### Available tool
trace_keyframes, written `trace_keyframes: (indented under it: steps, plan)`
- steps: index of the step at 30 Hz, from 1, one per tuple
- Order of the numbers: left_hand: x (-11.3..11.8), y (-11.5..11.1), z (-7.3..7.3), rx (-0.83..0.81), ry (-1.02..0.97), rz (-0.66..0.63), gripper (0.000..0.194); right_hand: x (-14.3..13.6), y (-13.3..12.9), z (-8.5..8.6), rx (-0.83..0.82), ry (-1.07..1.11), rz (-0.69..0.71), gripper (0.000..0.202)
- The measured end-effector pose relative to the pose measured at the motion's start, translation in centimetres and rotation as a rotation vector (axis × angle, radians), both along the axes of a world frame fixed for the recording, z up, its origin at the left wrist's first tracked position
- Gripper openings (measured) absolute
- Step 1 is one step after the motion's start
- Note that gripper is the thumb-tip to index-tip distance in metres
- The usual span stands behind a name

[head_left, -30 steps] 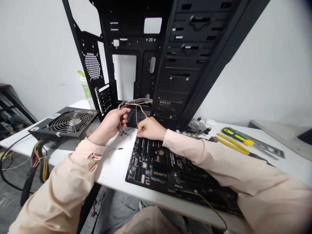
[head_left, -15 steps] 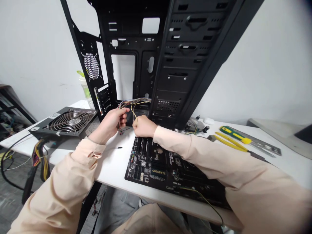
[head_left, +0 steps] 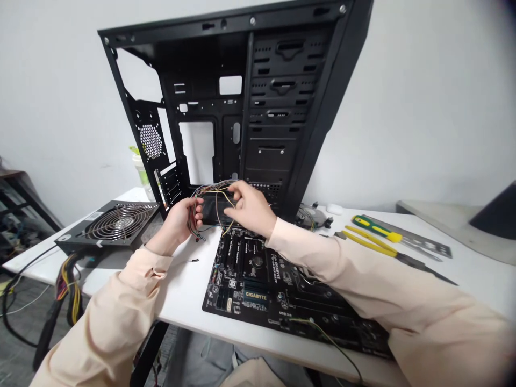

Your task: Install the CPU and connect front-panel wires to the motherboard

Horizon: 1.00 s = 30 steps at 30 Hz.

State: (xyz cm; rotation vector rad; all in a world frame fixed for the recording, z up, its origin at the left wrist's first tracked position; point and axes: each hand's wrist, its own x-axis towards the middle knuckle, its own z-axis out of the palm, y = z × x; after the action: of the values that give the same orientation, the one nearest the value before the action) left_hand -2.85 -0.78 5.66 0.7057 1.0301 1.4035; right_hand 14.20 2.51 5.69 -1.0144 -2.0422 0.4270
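Note:
A bundle of thin coloured wires (head_left: 192, 220) hangs at the front of the black computer case (head_left: 290, 161). My left hand (head_left: 181, 217) is closed round this bundle, with the loose wire ends hanging below the fingers. To its right, my right hand (head_left: 250, 207) is at a thin yellow wire (head_left: 228, 198), thumb and forefinger curled with a gap between them; whether they grip the wire is unclear. Just below my right hand lies the dark motherboard box (head_left: 258, 285) marked GIGABYTE, partly covered by my right sleeve.
A power supply with a round fan (head_left: 121, 223) sits at the left, its cables hanging over the table edge. Yellow-handled pliers (head_left: 371, 242) and a green-yellow screwdriver (head_left: 374, 228) lie at the right. A bottle (head_left: 141, 172) stands behind the case.
The view has tilted up, showing the case's top edge. My right hand has risen from beside the board and its fist has loosened. My left hand still holds the wires.

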Motion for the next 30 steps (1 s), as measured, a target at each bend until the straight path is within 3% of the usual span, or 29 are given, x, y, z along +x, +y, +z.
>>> trace_keyframes:
  steps: [3, 8, 13, 17, 22, 30]
  plan:
    - [0.0, 0.1, -0.2, -0.02, 0.029, 0.008, 0.018, 0.1, -0.2, 1.5, 0.063, 0.129, 0.1, 0.031]
    - [0.1, 0.1, -0.4, -0.007, 0.108, 0.03, 0.012, -1.1, 0.8, 0.6, -0.24, -0.077, 0.281, 0.02]
    - [0.2, -0.1, -0.6, 0.043, 0.168, 0.006, 0.004, -1.8, 2.2, -0.8, -0.335, -0.117, 0.241, 0.021]
    - [0.1, 0.0, -0.8, 0.078, 0.178, -0.017, 0.011, -2.1, 1.9, -0.2, -0.395, -0.077, 0.256, 0.011]
    - [0.0, 0.1, -1.0, 0.087, 0.183, -0.026, 0.013, -2.8, 0.8, 0.4, -0.511, -0.034, 0.332, 0.022]
    - [-0.2, 0.1, -0.7, 0.075, 0.132, -0.003, 0.006, -2.8, 1.0, 0.3, -0.706, 0.243, 0.26, 0.023]
